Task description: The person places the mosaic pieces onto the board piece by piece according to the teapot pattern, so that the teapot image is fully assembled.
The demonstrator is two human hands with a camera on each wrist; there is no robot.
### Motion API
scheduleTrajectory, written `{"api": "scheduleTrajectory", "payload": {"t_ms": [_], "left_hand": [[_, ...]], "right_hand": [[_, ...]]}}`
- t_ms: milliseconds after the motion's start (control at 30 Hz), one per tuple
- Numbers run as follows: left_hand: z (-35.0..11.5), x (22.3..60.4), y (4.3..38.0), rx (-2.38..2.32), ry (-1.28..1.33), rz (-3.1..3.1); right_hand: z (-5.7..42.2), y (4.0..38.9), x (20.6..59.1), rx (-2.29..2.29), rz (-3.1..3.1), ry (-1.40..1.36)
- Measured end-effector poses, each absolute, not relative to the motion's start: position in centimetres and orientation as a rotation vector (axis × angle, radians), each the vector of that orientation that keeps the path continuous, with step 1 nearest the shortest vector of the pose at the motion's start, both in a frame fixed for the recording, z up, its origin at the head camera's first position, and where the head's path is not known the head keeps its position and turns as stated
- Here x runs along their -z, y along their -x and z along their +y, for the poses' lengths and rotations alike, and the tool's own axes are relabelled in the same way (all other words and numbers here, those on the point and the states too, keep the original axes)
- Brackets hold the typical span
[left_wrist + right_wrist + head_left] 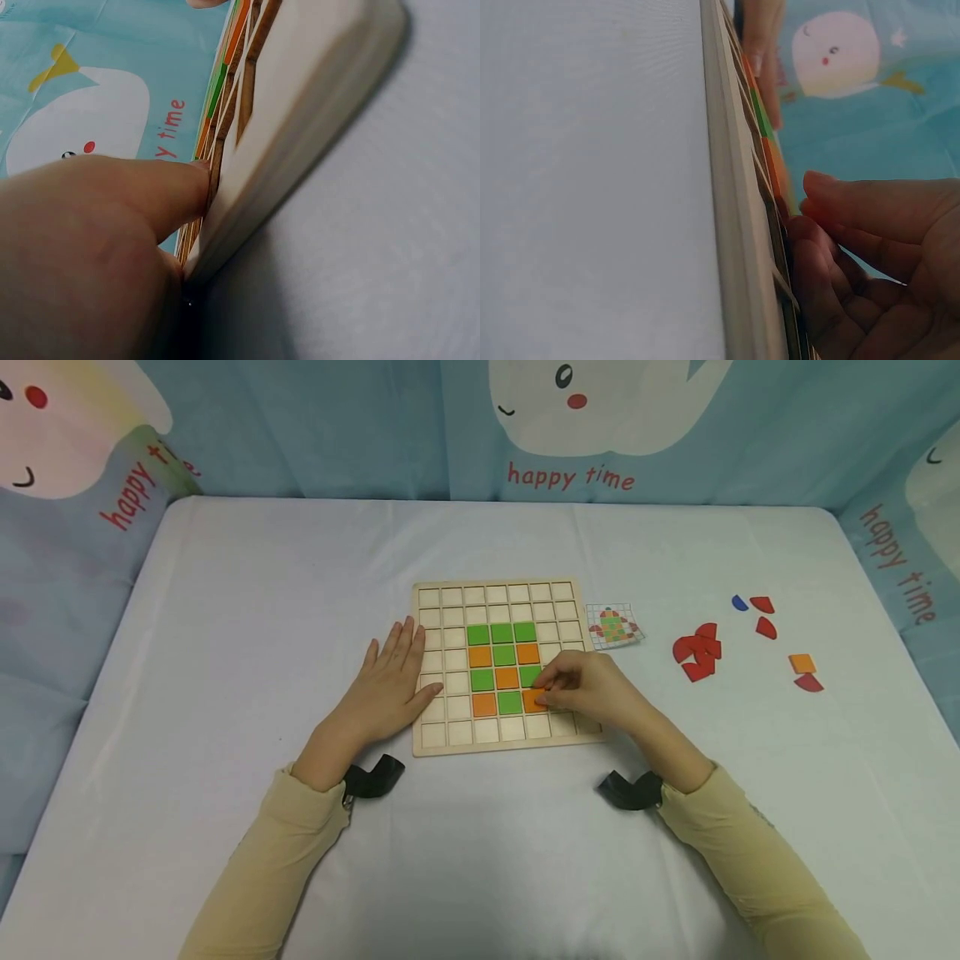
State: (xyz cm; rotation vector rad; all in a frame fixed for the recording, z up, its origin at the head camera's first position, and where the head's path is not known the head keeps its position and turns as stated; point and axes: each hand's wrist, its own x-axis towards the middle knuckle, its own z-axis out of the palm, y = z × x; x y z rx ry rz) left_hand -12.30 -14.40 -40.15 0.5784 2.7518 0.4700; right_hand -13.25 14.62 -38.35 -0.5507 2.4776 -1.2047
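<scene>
A wooden grid board (437, 736) lies on the table, holding green tiles (502, 632) and orange tiles (480, 656) in its middle columns. My left hand (386, 681) rests flat over the board's left edge, fingers extended; its thumb (180, 187) lies on the rim side in the left wrist view. At the lower right of the coloured block, my right hand (592, 692) has curled fingers and thumb at an orange square tile (533, 701). In the right wrist view, the fingertips (821, 184) are right at that tile's end, low over the board.
A small pattern card (613, 627) lies against the board's right side. Farther right are a pile of red pieces (697, 653), two loose red pieces (766, 627), a blue piece (739, 602), and an orange square (801, 663) beside a dark red piece (808, 682).
</scene>
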Motion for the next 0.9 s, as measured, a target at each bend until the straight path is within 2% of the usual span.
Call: {"api": "scheduleTrajectory", "payload": {"t_ms": [500,900], "left_hand": [[-14.5,40.1,12.4,-0.465,-0.578,2.755],[-14.5,40.4,12.2,-0.482,-0.574,2.754]], "right_hand": [[15.7,14.0,37.9,1.292,2.403,0.46],[21.0,15.5,35.6,1.4,2.566,0.202]]}}
